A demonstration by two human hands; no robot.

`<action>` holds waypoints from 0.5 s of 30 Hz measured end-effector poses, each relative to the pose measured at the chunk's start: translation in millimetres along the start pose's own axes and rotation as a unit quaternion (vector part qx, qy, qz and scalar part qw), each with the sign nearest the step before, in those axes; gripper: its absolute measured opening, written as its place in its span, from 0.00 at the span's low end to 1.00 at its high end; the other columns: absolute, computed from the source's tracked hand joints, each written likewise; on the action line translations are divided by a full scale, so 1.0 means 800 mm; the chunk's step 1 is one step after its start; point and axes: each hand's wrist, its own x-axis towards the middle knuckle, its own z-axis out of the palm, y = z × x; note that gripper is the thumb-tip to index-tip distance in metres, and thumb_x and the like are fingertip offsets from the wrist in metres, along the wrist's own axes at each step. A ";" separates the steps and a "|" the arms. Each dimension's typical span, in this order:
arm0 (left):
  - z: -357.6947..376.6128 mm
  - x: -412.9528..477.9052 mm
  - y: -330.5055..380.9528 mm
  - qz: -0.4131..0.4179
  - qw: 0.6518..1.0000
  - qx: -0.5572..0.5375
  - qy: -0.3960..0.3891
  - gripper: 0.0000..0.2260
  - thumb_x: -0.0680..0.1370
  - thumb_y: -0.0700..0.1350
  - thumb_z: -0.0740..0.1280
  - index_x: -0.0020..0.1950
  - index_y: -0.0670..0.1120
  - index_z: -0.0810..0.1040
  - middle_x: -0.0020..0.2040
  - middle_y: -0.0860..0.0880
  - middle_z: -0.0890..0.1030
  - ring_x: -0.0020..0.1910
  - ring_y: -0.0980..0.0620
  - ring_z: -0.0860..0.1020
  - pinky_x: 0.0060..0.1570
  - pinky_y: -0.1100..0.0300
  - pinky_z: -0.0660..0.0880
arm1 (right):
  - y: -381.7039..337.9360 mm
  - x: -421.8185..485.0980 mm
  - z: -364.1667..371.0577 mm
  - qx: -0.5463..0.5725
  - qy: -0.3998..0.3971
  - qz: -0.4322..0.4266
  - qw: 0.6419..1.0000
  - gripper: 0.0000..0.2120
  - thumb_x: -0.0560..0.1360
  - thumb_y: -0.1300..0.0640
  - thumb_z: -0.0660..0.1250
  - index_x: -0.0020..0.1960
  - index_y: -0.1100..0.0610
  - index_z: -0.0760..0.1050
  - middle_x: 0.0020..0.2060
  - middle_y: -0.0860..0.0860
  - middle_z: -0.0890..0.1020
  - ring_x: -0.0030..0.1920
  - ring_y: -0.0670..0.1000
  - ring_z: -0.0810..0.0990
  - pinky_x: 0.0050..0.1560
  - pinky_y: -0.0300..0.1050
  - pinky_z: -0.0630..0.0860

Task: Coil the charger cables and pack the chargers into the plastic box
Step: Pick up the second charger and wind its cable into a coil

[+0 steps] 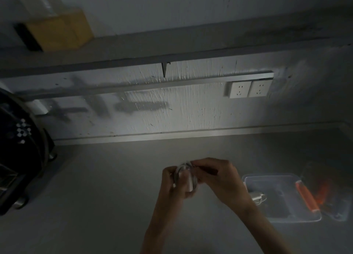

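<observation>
Both hands up over the tabletop's middle now, left hand (172, 183) cupping white charger (188, 183), right hand (219, 177) pinching its springy light cable (184, 167) loops — probably best gripped across coil; plastic box (282, 218) waiting toward right edge.

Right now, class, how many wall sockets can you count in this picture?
2. Both are white and sit side by side on the wall above the counter, at the upper right: the left socket and the right socket. None looks hidden.
</observation>
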 end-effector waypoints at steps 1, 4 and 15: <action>-0.005 0.004 0.002 -0.010 1.000 0.012 -0.023 0.11 0.76 0.50 0.66 0.52 0.44 0.74 0.48 0.46 0.82 0.45 0.48 0.84 0.44 0.46 0.82 | -0.001 0.003 -0.003 -0.001 -0.007 -0.007 1.000 0.07 0.72 0.60 0.72 0.47 0.51 0.85 0.39 0.47 0.87 0.38 0.46 0.85 0.43 0.50 0.82; -0.014 0.016 0.009 -0.015 0.997 0.038 -0.064 0.12 0.76 0.51 0.67 0.55 0.46 0.77 0.51 0.44 0.82 0.48 0.49 0.83 0.39 0.52 0.82 | -0.003 0.011 -0.007 -0.009 -0.035 -0.026 0.999 0.07 0.73 0.61 0.72 0.46 0.50 0.85 0.36 0.48 0.86 0.35 0.47 0.85 0.40 0.46 0.82; 0.022 0.016 0.015 0.012 0.999 -0.037 0.033 0.11 0.79 0.48 0.60 0.45 0.42 0.77 0.38 0.37 0.80 0.30 0.41 0.79 0.27 0.51 0.77 | -0.003 0.012 -0.004 0.048 -0.026 -0.041 0.998 0.15 0.75 0.67 0.67 0.50 0.48 0.84 0.41 0.50 0.85 0.35 0.52 0.85 0.33 0.45 0.81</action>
